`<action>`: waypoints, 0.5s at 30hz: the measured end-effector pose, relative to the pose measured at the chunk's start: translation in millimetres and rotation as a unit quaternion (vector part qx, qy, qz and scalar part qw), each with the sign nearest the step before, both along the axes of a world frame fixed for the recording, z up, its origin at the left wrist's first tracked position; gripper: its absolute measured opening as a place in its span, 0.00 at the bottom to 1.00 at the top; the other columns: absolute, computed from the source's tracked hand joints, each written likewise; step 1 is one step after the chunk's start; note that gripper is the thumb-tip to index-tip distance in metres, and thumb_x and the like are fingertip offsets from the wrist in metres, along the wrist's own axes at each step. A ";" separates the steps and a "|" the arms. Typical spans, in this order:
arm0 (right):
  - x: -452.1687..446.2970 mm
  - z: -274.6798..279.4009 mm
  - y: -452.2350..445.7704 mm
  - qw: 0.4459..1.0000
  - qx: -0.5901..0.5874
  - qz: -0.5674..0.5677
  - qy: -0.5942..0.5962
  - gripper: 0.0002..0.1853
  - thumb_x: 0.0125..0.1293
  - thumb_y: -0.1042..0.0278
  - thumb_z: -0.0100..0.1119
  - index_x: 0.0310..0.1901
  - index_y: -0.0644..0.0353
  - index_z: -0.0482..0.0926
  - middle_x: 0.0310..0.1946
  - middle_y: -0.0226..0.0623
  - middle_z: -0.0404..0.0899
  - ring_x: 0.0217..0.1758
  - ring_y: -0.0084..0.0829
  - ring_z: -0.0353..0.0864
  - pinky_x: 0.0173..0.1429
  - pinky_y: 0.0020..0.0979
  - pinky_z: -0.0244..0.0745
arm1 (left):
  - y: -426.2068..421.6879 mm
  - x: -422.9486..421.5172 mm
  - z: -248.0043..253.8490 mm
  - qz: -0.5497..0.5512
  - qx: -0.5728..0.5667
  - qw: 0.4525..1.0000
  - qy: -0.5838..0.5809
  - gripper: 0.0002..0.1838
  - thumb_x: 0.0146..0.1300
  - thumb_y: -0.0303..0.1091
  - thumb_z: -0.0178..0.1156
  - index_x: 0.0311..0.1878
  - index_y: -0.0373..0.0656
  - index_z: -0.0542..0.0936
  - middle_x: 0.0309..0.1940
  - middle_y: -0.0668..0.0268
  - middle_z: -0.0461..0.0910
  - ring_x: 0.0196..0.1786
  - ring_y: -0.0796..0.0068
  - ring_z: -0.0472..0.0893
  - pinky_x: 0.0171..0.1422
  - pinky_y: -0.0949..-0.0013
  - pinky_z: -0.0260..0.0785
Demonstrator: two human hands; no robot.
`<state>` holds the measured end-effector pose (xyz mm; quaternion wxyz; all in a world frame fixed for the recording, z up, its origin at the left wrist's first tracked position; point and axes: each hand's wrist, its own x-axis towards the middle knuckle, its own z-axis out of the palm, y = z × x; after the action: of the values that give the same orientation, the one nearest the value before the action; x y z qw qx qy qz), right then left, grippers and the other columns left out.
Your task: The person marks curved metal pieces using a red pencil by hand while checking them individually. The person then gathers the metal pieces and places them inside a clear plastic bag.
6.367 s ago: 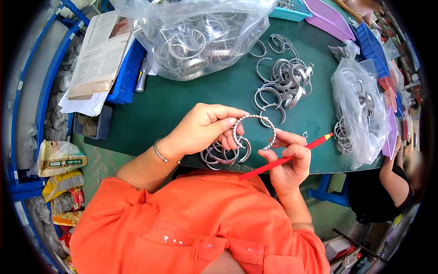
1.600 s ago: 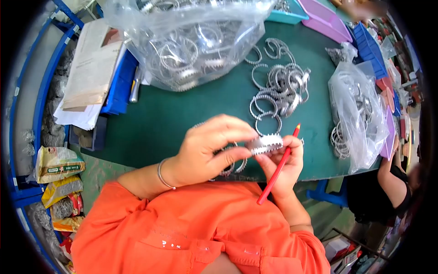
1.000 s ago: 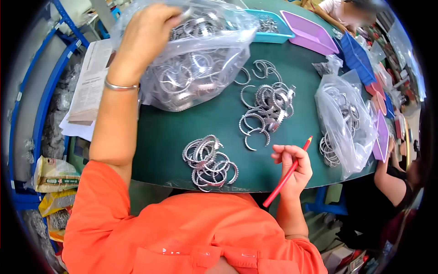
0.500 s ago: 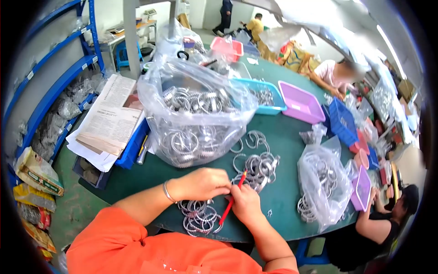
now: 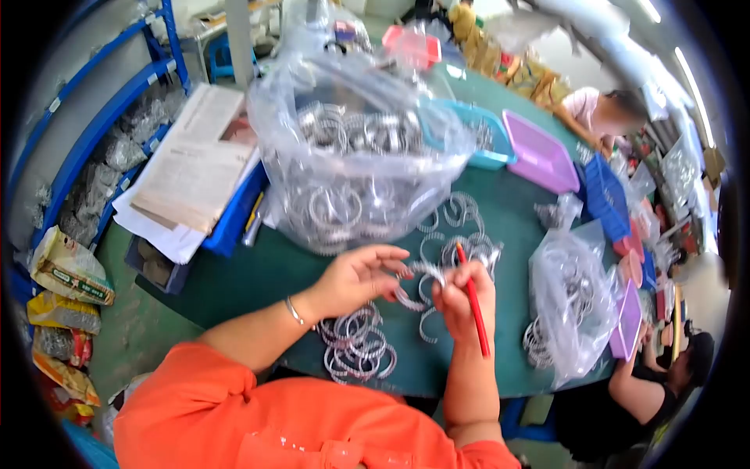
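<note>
My right hand (image 5: 466,305) is closed, pinching a silver hose clamp (image 5: 426,268) at its right side. A red pencil (image 5: 474,309) is also held in that hand, its tip pointing up and away from me. My left hand (image 5: 359,275) has its fingers apart at the clamp's left side; whether they touch it is hard to see. Below my left wrist lies a pile of hose clamps (image 5: 355,344). Beyond my right hand is another loose heap of clamps (image 5: 486,254), partly hidden by the hand.
A large clear bag (image 5: 344,215) full of clamps stands ahead; a smaller bag (image 5: 566,313) lies right. Turquoise (image 5: 500,152) and purple (image 5: 543,168) trays are behind on the green table (image 5: 437,375). Newspapers (image 5: 191,168) lie left. Two people (image 5: 598,113) (image 5: 648,391) sit at the right.
My hands have moved up, away from the near pile, and drawn apart. A clamp now shows between them. The pencil has swung to lean the other way. The view has shifted.
</note>
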<state>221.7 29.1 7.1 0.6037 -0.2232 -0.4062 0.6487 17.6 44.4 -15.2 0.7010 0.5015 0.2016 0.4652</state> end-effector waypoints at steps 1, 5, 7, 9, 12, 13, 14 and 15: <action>-2.9 -5.3 2.0 0.999 -0.039 -0.001 0.001 0.11 0.53 0.84 0.57 0.32 0.59 0.67 0.27 0.43 0.76 0.29 0.30 0.76 0.28 0.24 0.72 | -0.3 -1.6 -1.1 0.012 -0.004 0.999 0.036 0.18 0.62 0.25 0.54 0.56 0.34 0.69 0.39 0.60 0.79 0.38 0.76 0.79 0.41 0.74 0.74; 0.6 -8.4 4.1 0.991 -0.070 -0.035 -0.104 0.06 0.61 0.78 0.54 0.34 0.60 0.66 0.35 0.47 0.78 0.31 0.27 0.78 0.28 0.22 0.73 | 2.4 -4.8 1.3 0.027 -0.049 0.995 0.078 0.14 0.63 0.26 0.53 0.51 0.33 0.72 0.34 0.60 0.79 0.33 0.75 0.79 0.36 0.73 0.75; 1.4 -9.2 8.7 0.986 -0.064 -0.083 -0.126 0.05 0.62 0.77 0.53 0.35 0.61 0.66 0.35 0.48 0.78 0.32 0.28 0.79 0.30 0.23 0.75 | 2.8 -4.6 0.1 0.048 -0.046 0.993 0.100 0.13 0.63 0.26 0.53 0.50 0.33 0.73 0.34 0.61 0.79 0.31 0.76 0.79 0.35 0.74 0.75; 3.2 -5.4 10.1 0.981 -0.048 -0.122 -0.145 0.05 0.63 0.77 0.52 0.35 0.62 0.66 0.35 0.48 0.78 0.32 0.28 0.79 0.31 0.24 0.76 | 3.6 -5.8 -1.7 0.047 -0.036 0.992 0.113 0.15 0.63 0.28 0.54 0.51 0.32 0.73 0.34 0.62 0.79 0.32 0.78 0.79 0.36 0.75 0.74; 8.0 -4.3 10.5 0.979 -0.041 -0.125 -0.153 0.04 0.63 0.79 0.51 0.35 0.63 0.66 0.35 0.47 0.78 0.33 0.27 0.80 0.31 0.24 0.76 | 3.9 -5.1 -2.4 0.048 -0.040 0.991 0.122 0.14 0.62 0.28 0.55 0.50 0.31 0.74 0.33 0.63 0.80 0.30 0.80 0.78 0.36 0.76 0.74; 8.0 -3.7 9.8 0.978 -0.041 -0.126 -0.160 0.04 0.63 0.80 0.51 0.35 0.63 0.66 0.35 0.46 0.78 0.34 0.26 0.80 0.32 0.24 0.76 | 4.0 -5.1 -2.3 0.050 -0.032 0.990 0.126 0.14 0.62 0.27 0.55 0.50 0.31 0.74 0.33 0.63 0.80 0.30 0.81 0.78 0.36 0.77 0.74; 6.9 -3.3 8.5 0.978 -0.045 -0.127 -0.158 0.04 0.63 0.80 0.51 0.35 0.63 0.66 0.35 0.46 0.78 0.34 0.26 0.80 0.32 0.24 0.76 | 4.1 -5.2 -2.5 0.048 -0.036 0.990 0.129 0.14 0.62 0.27 0.55 0.50 0.31 0.74 0.33 0.63 0.80 0.30 0.81 0.78 0.36 0.77 0.74; 5.3 -2.9 7.4 0.974 -0.036 -0.134 -0.179 0.05 0.62 0.80 0.52 0.35 0.62 0.66 0.35 0.45 0.78 0.34 0.25 0.79 0.32 0.23 0.76 | 4.2 -5.2 -2.7 0.049 -0.035 0.989 0.137 0.14 0.62 0.27 0.55 0.50 0.32 0.75 0.33 0.63 0.80 0.30 0.81 0.78 0.36 0.77 0.73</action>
<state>227.0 36.5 4.2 0.5938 -0.4097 -0.4503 0.5261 12.4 48.7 -17.9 0.6599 0.5253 0.3362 0.4189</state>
